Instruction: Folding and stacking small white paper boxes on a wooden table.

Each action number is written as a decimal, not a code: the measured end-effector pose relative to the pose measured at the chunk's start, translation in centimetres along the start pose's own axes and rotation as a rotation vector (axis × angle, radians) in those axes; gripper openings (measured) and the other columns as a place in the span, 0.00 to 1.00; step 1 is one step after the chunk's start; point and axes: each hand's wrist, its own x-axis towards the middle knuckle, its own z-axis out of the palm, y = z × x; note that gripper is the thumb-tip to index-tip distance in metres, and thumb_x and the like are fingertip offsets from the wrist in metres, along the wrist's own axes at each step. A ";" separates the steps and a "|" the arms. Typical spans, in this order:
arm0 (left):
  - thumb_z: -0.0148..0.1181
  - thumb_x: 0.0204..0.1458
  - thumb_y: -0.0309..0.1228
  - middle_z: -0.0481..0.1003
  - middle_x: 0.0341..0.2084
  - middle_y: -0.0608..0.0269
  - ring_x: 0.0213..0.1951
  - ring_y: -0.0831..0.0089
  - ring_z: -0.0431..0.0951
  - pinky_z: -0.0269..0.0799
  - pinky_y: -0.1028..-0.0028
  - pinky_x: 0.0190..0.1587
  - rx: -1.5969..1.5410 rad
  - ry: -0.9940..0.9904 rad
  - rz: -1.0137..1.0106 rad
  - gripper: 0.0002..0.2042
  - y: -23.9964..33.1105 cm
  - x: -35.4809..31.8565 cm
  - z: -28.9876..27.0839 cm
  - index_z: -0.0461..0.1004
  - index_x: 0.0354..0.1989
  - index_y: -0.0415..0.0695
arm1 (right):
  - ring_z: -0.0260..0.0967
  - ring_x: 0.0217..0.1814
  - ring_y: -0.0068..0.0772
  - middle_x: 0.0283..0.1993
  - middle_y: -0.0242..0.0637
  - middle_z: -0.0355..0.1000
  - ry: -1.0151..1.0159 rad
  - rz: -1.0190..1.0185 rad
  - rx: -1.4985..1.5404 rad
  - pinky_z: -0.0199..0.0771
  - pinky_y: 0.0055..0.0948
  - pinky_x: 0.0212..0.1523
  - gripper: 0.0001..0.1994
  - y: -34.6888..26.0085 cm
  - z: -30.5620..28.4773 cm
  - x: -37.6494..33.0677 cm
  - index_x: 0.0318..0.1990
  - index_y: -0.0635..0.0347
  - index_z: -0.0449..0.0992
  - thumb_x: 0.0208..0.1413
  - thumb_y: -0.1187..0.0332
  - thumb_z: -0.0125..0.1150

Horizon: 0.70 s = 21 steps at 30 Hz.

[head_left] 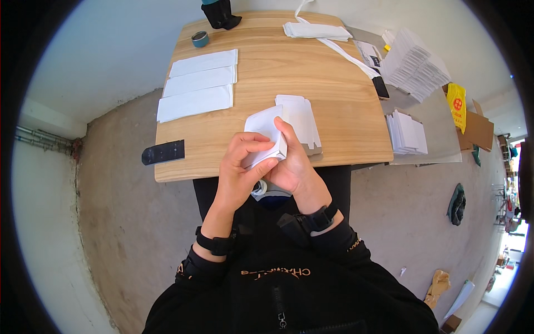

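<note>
A small white carton (pixel 261 122) is held between my two hands over the near edge of the wooden table. My left hand (pixel 240 164) grips its left side, with fingers lying across the upper face and the thumb at the near end. My right hand (pixel 299 170) closes around the right side, its thumb along the edge. My palms hide part of the carton's underside. Just beyond, an unfolded white carton blank (pixel 298 117) lies flat on the table. Below my hands, a whitish ring-shaped thing (pixel 259 187) is partly hidden near my lap.
Three white flat pieces (pixel 197 86) overlap at left, above a black strip (pixel 164 152) overhanging the edge. A teal round container (pixel 199 39) stands far left. Folded white material (pixel 317 31) lies at the back. Right of the table are white stacks (pixel 409 133) and a yellow bag (pixel 457 106).
</note>
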 end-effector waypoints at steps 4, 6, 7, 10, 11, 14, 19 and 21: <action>0.68 0.46 0.25 0.71 0.43 0.61 0.48 0.67 0.72 0.67 0.71 0.50 0.051 0.031 -0.015 0.11 0.5 -0.1 0.4 0.78 0.40 0.43 | 0.68 0.50 0.35 0.47 0.35 0.69 -0.028 0.019 0.075 0.72 0.41 0.51 0.27 0.0 -0.3 0.2 0.53 0.53 0.66 0.54 0.46 0.59; 0.68 0.46 0.25 0.71 0.43 0.61 0.48 0.66 0.71 0.67 0.70 0.50 0.065 0.032 0.012 0.12 0.6 -0.1 0.6 0.78 0.40 0.44 | 0.69 0.48 0.35 0.47 0.37 0.68 0.005 -0.073 -0.043 0.73 0.40 0.47 0.29 -0.1 0.2 0.0 0.53 0.54 0.65 0.54 0.41 0.55; 0.68 0.45 0.25 0.72 0.43 0.61 0.49 0.65 0.71 0.67 0.70 0.51 0.079 0.034 0.038 0.12 0.7 -0.1 0.6 0.79 0.40 0.44 | 0.69 0.48 0.35 0.47 0.37 0.68 0.006 -0.074 -0.042 0.73 0.40 0.47 0.29 -0.1 0.1 0.0 0.53 0.54 0.65 0.54 0.41 0.55; 0.67 0.47 0.25 0.72 0.46 0.59 0.50 0.66 0.70 0.66 0.70 0.53 0.232 -0.109 0.172 0.14 0.9 0.5 -0.1 0.79 0.44 0.45 | 0.69 0.49 0.36 0.48 0.37 0.68 -0.112 -0.129 0.033 0.73 0.40 0.48 0.30 -0.5 -0.7 0.2 0.54 0.55 0.65 0.55 0.41 0.54; 0.67 0.47 0.25 0.72 0.46 0.59 0.50 0.66 0.70 0.66 0.70 0.53 0.232 -0.111 0.171 0.14 1.1 0.5 -0.2 0.79 0.44 0.45 | 0.69 0.50 0.37 0.49 0.38 0.68 -0.181 -0.097 0.092 0.73 0.41 0.49 0.30 -0.8 -1.1 0.2 0.55 0.55 0.65 0.56 0.41 0.53; 0.67 0.46 0.27 0.71 0.51 0.59 0.55 0.62 0.67 0.64 0.66 0.57 0.274 -0.162 0.128 0.16 1.4 0.6 -0.3 0.80 0.46 0.47 | 0.68 0.53 0.37 0.52 0.39 0.68 -0.253 -0.082 0.149 0.72 0.41 0.51 0.31 -0.9 -1.5 0.3 0.58 0.54 0.64 0.56 0.41 0.53; 0.69 0.42 0.31 0.68 0.57 0.61 0.58 0.53 0.62 0.62 0.61 0.58 0.426 -0.076 0.305 0.18 0.7 0.5 0.1 0.81 0.45 0.52 | 0.66 0.56 0.37 0.55 0.40 0.66 -0.253 -0.099 0.152 0.71 0.42 0.53 0.33 -1.1 -1.0 0.0 0.61 0.55 0.62 0.57 0.41 0.52; 0.70 0.41 0.31 0.68 0.56 0.61 0.58 0.52 0.62 0.62 0.61 0.58 0.438 -0.031 0.316 0.18 0.7 0.4 0.5 0.81 0.44 0.52 | 0.66 0.56 0.39 0.56 0.41 0.65 -0.249 -0.090 0.091 0.71 0.42 0.54 0.34 -1.4 -0.5 -0.3 0.62 0.55 0.60 0.57 0.41 0.52</action>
